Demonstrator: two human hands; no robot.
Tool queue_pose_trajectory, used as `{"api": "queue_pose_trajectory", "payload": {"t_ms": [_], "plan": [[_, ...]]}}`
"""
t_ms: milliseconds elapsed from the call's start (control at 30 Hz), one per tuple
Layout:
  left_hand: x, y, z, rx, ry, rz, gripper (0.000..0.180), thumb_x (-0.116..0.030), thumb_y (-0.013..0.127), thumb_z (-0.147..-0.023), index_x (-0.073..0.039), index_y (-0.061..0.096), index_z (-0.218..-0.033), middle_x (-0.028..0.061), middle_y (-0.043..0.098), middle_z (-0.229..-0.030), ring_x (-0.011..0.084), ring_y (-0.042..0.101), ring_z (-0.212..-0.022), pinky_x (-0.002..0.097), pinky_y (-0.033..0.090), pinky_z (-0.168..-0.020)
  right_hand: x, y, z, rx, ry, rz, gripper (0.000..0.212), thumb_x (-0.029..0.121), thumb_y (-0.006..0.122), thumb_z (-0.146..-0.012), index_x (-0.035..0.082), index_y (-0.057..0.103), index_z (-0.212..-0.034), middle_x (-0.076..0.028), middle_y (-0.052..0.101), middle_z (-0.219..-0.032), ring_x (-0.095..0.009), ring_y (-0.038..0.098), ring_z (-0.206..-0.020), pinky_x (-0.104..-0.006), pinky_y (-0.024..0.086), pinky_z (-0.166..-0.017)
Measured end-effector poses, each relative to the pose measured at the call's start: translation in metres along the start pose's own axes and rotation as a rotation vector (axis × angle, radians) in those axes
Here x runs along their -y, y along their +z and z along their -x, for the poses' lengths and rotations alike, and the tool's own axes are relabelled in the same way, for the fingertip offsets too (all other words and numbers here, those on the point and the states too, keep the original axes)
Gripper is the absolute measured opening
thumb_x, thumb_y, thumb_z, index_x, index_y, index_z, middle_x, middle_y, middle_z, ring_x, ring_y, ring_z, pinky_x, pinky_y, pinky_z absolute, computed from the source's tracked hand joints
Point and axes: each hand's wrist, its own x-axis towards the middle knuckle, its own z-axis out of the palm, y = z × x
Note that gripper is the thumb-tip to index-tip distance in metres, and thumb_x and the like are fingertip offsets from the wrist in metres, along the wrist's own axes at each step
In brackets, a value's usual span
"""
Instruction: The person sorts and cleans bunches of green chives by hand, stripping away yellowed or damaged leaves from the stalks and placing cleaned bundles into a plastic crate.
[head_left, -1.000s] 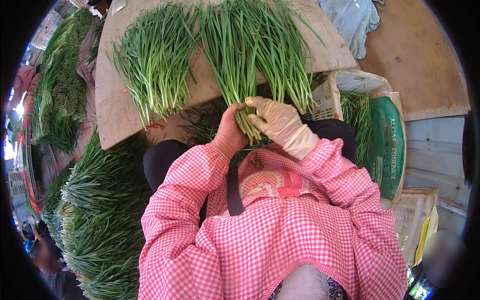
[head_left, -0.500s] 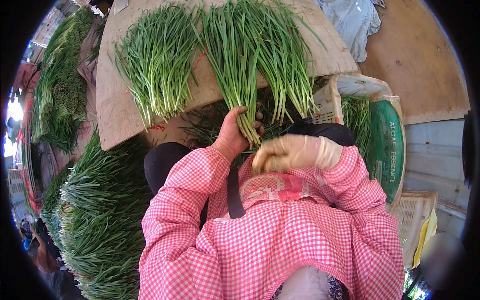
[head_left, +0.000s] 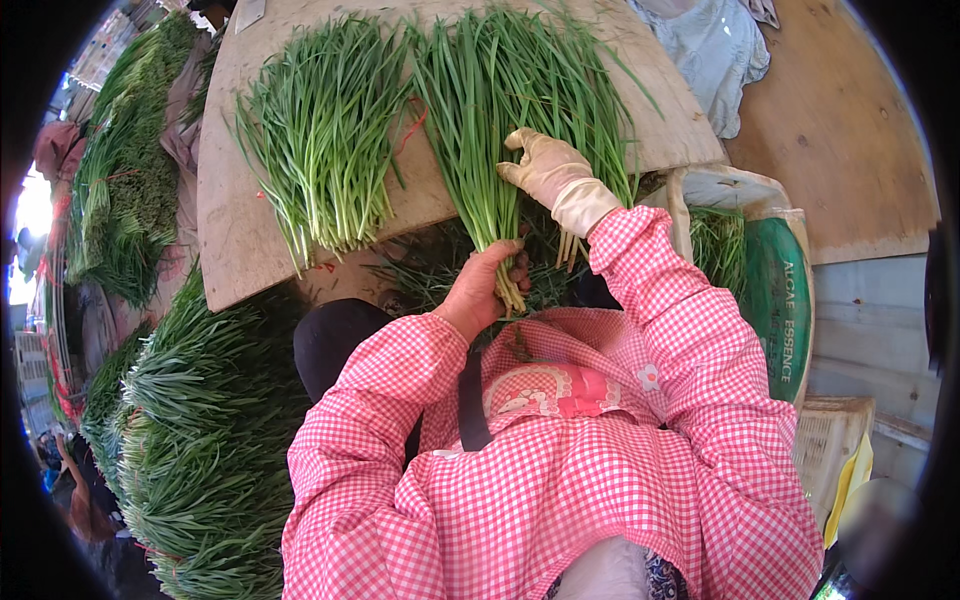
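My bare left hand [head_left: 480,287] is closed round the pale lower ends of a bunch of garlic chives [head_left: 478,170], whose leaves stretch away over the wooden board [head_left: 226,225]. Beside that bunch, my right hand [head_left: 556,178], in a cream rubber glove, reaches in from the right. Its thumb and fingers are apart, close to the stems; whether they touch is hard to see. Partly behind it lies a second heap of chives [head_left: 580,95], its stem ends past the board's near edge. A broad pile of chives [head_left: 330,150] rests on the board's left part.
Large stacks of chives [head_left: 205,430] fill the lower left, with more greens [head_left: 125,170] at the far left. To the right stands a plastic crate [head_left: 690,215] with greens and a green sack [head_left: 775,300]. Pale cloth [head_left: 705,55] lies at the back. Red ties [head_left: 412,128] lie between the piles.
My right hand has moved up and forward from beside the stem ends to the middle of the bunch. My left hand keeps its hold and has shifted slightly nearer to me.
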Motion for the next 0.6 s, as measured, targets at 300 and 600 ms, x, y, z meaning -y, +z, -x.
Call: {"api": "queue_pose_trajectory", "payload": {"t_ms": [300, 600], "plan": [[-0.001, 0.003, 0.001, -0.03, -0.004, -0.032, 0.032, -0.02, 0.051, -0.082, -0.006, 0.052, -0.111, 0.0032, 0.053, -0.072, 0.0133, 0.047, -0.056, 0.0302, 0.042, -0.057, -0.009, -0.04, 0.014, 0.454, 0.037, -1.518, 0.013, 0.02, 0.065, -0.078, 0.01, 0.059, -0.084, 0.007, 0.048, -0.06, -0.002, 0.037, -0.046, -0.0155, 0.031, -0.043], [0.003, -0.001, -0.006, -0.008, -0.01, 0.023, 0.034, -0.024, 0.048, -0.082, -0.008, 0.053, -0.111, 0.0056, 0.056, -0.075, 0.0152, 0.049, -0.059, 0.0326, 0.042, -0.059, -0.005, -0.016, -0.011, 0.035, -0.102, -0.679, 0.03, 0.023, 0.063, -0.081, 0.005, 0.055, -0.105, 0.005, 0.05, -0.069, -0.004, 0.044, -0.061, -0.0179, 0.04, -0.057]]}}
